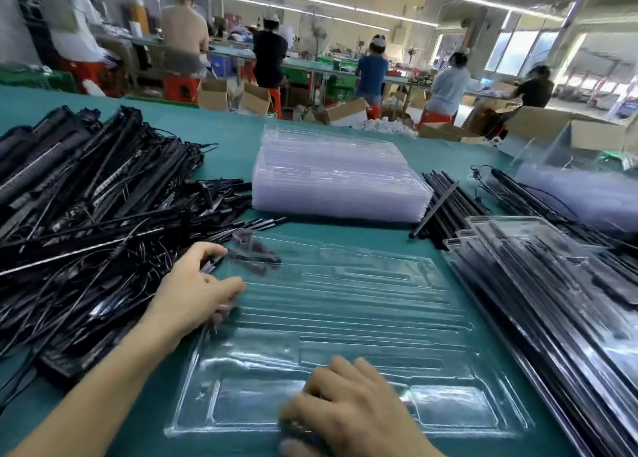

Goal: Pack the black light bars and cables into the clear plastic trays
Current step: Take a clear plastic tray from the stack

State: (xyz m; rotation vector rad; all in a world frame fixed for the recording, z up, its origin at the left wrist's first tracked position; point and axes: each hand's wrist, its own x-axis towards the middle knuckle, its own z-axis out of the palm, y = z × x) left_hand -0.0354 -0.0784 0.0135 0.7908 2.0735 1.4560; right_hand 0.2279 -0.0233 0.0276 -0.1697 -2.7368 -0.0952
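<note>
One clear plastic tray (362, 322) lies flat on the teal surface (224, 152), directly in front of the person. It is thin, glossy and moulded: long narrow grooves run across its middle, and wider rectangular pockets sit along its near edge. The teal colour shows through the grooves. In the pocket at its far left corner lies a small dark piece (257, 261), too blurred to name. The left hand (196, 294) rests at the tray's left rim with bent fingers, close to some thin black ends; I cannot tell if it grips anything. The right hand (348, 411) lies over the tray's near edge with its fingers curled downward on something dark and blurred, and its hold is also not clear. To the left is a big tangled heap of black light bars and cables (86, 215), matt and stiff bars mixed with thin wires. Behind the tray stands a tall stack of clear trays (338, 180), milky where the layers overlap. To the right lie a bundle of thin black bars (445, 208) and filled trays (552, 301) that hold black bars.
</note>
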